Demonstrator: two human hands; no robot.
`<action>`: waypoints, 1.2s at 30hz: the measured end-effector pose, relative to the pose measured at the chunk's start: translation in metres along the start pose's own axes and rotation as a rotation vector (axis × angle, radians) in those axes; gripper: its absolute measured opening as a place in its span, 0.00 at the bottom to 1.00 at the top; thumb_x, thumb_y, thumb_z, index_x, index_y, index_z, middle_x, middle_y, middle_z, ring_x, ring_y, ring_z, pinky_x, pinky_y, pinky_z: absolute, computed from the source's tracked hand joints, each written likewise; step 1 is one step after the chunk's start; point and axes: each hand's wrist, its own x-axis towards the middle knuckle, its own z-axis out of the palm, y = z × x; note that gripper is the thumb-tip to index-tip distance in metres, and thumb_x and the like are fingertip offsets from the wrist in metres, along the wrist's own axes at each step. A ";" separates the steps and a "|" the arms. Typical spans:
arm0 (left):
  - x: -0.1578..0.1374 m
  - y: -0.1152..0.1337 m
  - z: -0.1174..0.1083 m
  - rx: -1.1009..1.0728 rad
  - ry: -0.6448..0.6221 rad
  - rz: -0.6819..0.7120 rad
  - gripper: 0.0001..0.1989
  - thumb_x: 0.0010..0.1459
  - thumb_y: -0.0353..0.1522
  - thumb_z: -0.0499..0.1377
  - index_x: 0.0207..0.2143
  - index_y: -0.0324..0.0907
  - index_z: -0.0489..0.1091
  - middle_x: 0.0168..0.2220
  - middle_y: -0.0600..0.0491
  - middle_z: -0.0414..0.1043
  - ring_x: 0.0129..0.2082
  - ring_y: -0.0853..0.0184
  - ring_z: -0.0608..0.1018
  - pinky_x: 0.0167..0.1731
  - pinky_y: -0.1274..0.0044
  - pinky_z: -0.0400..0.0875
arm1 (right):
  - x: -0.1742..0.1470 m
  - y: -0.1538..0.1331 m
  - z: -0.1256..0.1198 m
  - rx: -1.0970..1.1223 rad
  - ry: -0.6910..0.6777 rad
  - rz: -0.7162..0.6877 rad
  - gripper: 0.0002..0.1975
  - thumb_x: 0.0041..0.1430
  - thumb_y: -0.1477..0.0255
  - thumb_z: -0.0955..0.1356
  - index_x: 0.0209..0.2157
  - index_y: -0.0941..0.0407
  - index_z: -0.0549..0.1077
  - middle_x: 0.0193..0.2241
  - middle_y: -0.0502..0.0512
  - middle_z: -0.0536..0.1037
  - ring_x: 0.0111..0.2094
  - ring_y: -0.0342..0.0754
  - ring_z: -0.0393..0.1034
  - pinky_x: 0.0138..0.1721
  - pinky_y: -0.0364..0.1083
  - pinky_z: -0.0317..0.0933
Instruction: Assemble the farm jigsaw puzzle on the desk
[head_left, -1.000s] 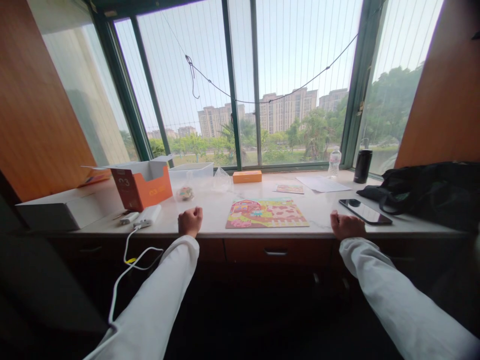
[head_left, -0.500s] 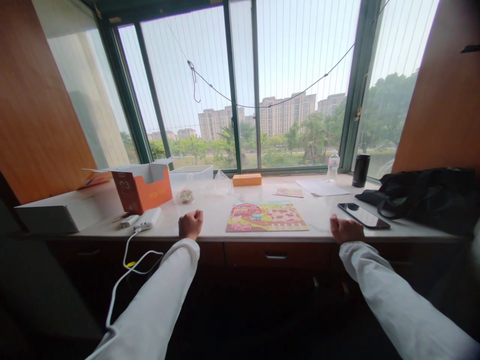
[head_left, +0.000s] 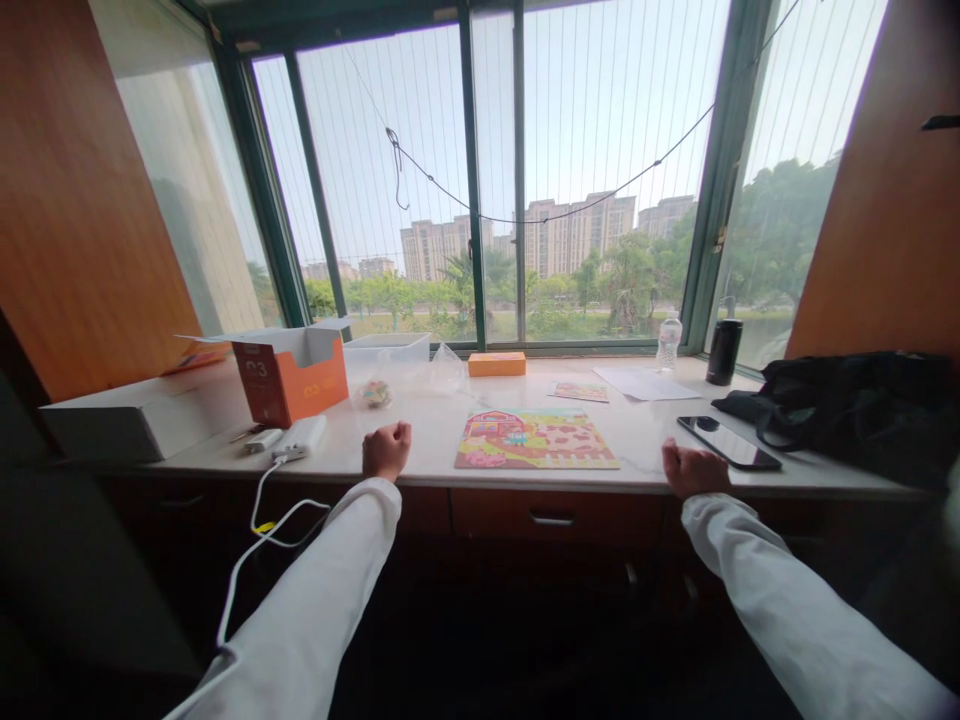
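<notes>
My left hand [head_left: 386, 451] rests as a fist at the counter's front edge, left of a colourful farm-picture board [head_left: 537, 440]. On the board's other side, my right hand [head_left: 694, 470] is also curled into a fist, close to a black smartphone [head_left: 727, 442]. Nothing shows in either hand. The board lies flat between them, touched by neither, with a barn, a cow-spotted shape and a white fence printed on it. Behind it lies a smaller card [head_left: 580, 391] in similar colours. A clear bag of small coloured pieces [head_left: 376, 393] sits beyond my left hand.
At left stand an orange box [head_left: 292, 380], a white box [head_left: 142, 420] and a white power adapter [head_left: 301, 437] with a cable. Farther back are a clear bin [head_left: 390, 350], an orange carton [head_left: 496, 364], white paper [head_left: 645, 383], a bottle [head_left: 668, 342], a black tumbler [head_left: 724, 352] and a black bag [head_left: 862, 405].
The whole view has shifted slightly, with the scene sitting a little lower and to the right. Both fists keep their places on the counter; no object has moved.
</notes>
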 end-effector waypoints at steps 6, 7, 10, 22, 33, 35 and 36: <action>0.000 0.001 -0.001 0.018 -0.018 0.000 0.23 0.61 0.39 0.48 0.20 0.41 0.72 0.24 0.44 0.76 0.25 0.64 0.71 0.27 0.74 0.50 | 0.002 0.002 0.001 0.030 -0.031 -0.005 0.26 0.65 0.63 0.58 0.24 0.60 0.80 0.22 0.65 0.77 0.28 0.53 0.72 0.35 0.50 0.59; 0.000 0.001 -0.001 0.021 -0.021 -0.003 0.23 0.61 0.39 0.48 0.20 0.41 0.72 0.24 0.44 0.76 0.25 0.64 0.72 0.27 0.74 0.50 | 0.002 0.002 0.001 0.034 -0.029 -0.010 0.26 0.65 0.63 0.58 0.24 0.60 0.79 0.22 0.65 0.77 0.28 0.54 0.72 0.35 0.50 0.59; 0.000 0.002 -0.003 0.028 -0.036 -0.007 0.23 0.61 0.39 0.47 0.20 0.40 0.73 0.24 0.44 0.76 0.26 0.64 0.72 0.27 0.74 0.51 | 0.002 0.002 0.002 0.040 0.005 -0.018 0.26 0.65 0.63 0.58 0.23 0.60 0.79 0.21 0.65 0.76 0.27 0.54 0.72 0.34 0.50 0.59; -0.001 0.003 -0.002 0.028 -0.022 -0.013 0.23 0.61 0.40 0.47 0.20 0.41 0.73 0.26 0.42 0.77 0.27 0.61 0.73 0.28 0.73 0.50 | -0.002 -0.002 -0.002 0.025 0.026 0.029 0.27 0.65 0.63 0.57 0.24 0.61 0.79 0.21 0.66 0.76 0.27 0.54 0.71 0.35 0.51 0.59; -0.002 0.006 -0.003 0.035 -0.045 -0.059 0.23 0.60 0.40 0.47 0.22 0.41 0.75 0.27 0.41 0.77 0.27 0.59 0.74 0.27 0.72 0.50 | -0.002 -0.002 -0.006 0.039 -0.019 0.069 0.27 0.65 0.62 0.57 0.26 0.61 0.81 0.24 0.67 0.77 0.29 0.57 0.72 0.37 0.52 0.60; -0.002 0.007 -0.004 0.041 -0.046 -0.063 0.23 0.61 0.40 0.47 0.22 0.41 0.75 0.27 0.41 0.77 0.28 0.59 0.73 0.27 0.72 0.51 | -0.001 -0.002 -0.006 0.035 -0.030 0.079 0.27 0.65 0.62 0.57 0.27 0.61 0.81 0.24 0.67 0.78 0.29 0.56 0.72 0.37 0.51 0.60; -0.002 0.007 -0.004 0.044 -0.045 -0.062 0.23 0.61 0.40 0.47 0.22 0.41 0.75 0.27 0.41 0.77 0.28 0.59 0.73 0.27 0.72 0.51 | 0.000 -0.001 -0.005 0.031 -0.036 0.084 0.27 0.65 0.62 0.57 0.27 0.61 0.81 0.24 0.67 0.78 0.29 0.56 0.72 0.37 0.51 0.60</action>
